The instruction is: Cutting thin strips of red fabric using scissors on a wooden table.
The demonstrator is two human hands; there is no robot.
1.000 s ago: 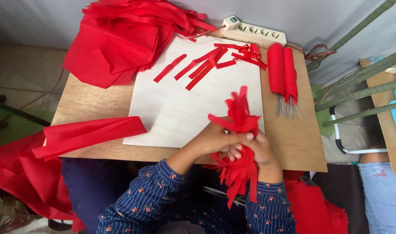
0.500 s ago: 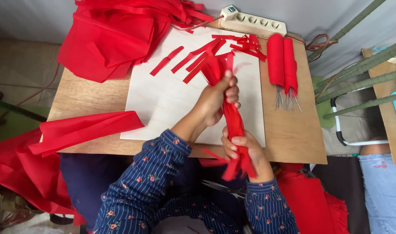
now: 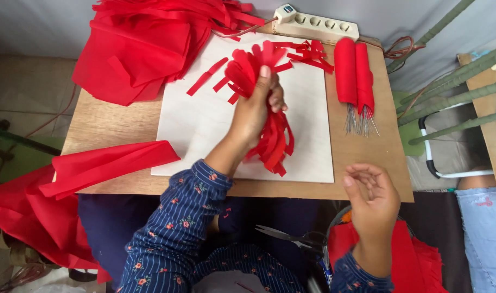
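Clenched left grip point(image 3: 257, 108) holds red paper strips point(image 3: 264, 103); right grip point(image 3: 371, 198) half-open, empty.

wooden table point(image 3: 367, 163), white board point(image 3: 204, 125), red cloth point(image 3: 139, 49)

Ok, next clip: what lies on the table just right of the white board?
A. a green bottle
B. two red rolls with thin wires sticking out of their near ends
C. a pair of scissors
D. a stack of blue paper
B: two red rolls lie side by side on the wooden table right of the white board, thin wires poking from their near ends.
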